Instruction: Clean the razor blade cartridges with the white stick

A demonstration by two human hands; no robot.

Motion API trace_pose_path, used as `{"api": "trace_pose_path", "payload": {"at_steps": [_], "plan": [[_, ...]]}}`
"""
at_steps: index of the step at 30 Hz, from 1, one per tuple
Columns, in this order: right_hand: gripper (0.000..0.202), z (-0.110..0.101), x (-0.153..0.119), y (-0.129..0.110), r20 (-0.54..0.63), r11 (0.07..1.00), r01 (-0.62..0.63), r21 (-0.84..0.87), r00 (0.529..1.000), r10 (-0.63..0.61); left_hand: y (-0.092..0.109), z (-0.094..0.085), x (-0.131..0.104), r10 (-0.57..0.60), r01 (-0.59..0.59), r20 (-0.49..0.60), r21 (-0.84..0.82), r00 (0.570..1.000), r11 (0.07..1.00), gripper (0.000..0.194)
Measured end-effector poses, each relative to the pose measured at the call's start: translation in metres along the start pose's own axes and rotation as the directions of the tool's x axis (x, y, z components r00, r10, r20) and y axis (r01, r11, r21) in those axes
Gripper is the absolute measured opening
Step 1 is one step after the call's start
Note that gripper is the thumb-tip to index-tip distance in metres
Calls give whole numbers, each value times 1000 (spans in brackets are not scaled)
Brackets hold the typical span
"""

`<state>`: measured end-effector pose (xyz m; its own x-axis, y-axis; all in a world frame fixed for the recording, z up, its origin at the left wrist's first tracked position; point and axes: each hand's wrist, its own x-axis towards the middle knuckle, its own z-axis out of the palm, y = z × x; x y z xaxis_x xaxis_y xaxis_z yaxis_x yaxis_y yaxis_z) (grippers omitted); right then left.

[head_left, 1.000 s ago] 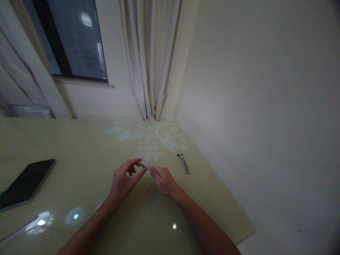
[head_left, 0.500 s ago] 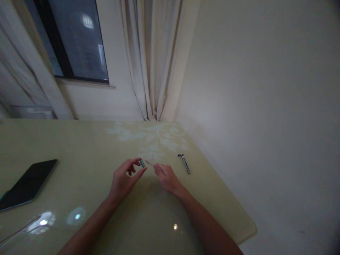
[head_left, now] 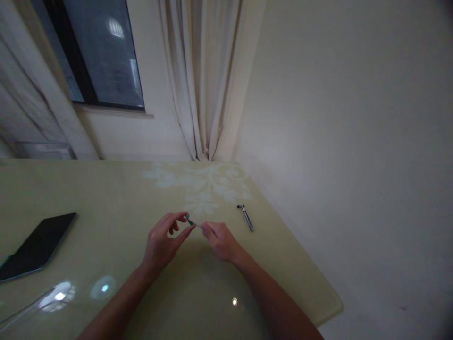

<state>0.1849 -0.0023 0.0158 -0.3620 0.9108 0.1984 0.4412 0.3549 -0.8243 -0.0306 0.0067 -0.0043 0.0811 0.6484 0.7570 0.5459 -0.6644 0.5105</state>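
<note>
Between the thumb and fingertips of my left hand (head_left: 164, 236) is a small, dark green, bar-shaped piece (head_left: 188, 218), held on edge above the table. It resembles a razor head, but it is too small to be sure. My right hand (head_left: 219, 240) grips a thin, pale stick-like tool (head_left: 198, 225), its handle hidden in the fist. The tool's tip meets the green piece in the picture; whether they truly touch I cannot tell. A razor (head_left: 247, 218) with a dark handle lies on the table, right of my right hand.
The glossy, cream-coloured table (head_left: 116, 198) has a pale floral pattern at its far end. A black tablet-like slab (head_left: 38, 245) lies on the left. Along the right edge runs a plain wall (head_left: 336, 141); a curtain (head_left: 205, 85) hangs behind.
My right hand has moved slightly left, bringing the thin tool's tip from a small gap onto the green piece. My left hand has shifted only a little.
</note>
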Motion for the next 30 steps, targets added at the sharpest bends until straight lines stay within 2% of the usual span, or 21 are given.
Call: {"api": "trace_pose_path", "payload": {"at_steps": [3,8,12,17,24,27,30], "plan": [[55,-2,0,0,-29,1000,-25,-13,999,25,1,-1,1,-6,6,-5,14,1000,1000,31],[53,-1,-1,1,36,1000,6,25,999,-7,2,-2,2,27,-27,-6,18,1000,999,29],[54,-2,-1,3,-3,1000,-24,-4,1000,24,1,-2,2,37,-36,-19,32,999,999,30],[54,-4,-2,2,47,999,20,33,999,-21,2,-3,2,42,-42,-1,25,999,999,29],[54,-6,-4,-1,51,997,13,74,999,-17,5,-5,2,47,-47,5,-4,999,999,29],[53,-7,-3,0,67,999,36,37,997,-38,5,-4,1,52,-52,21,-2,998,999,31],[53,-8,-3,1,24,1000,17,-5,1000,-16,6,-4,1,42,-42,14,3,999,999,31]]}}
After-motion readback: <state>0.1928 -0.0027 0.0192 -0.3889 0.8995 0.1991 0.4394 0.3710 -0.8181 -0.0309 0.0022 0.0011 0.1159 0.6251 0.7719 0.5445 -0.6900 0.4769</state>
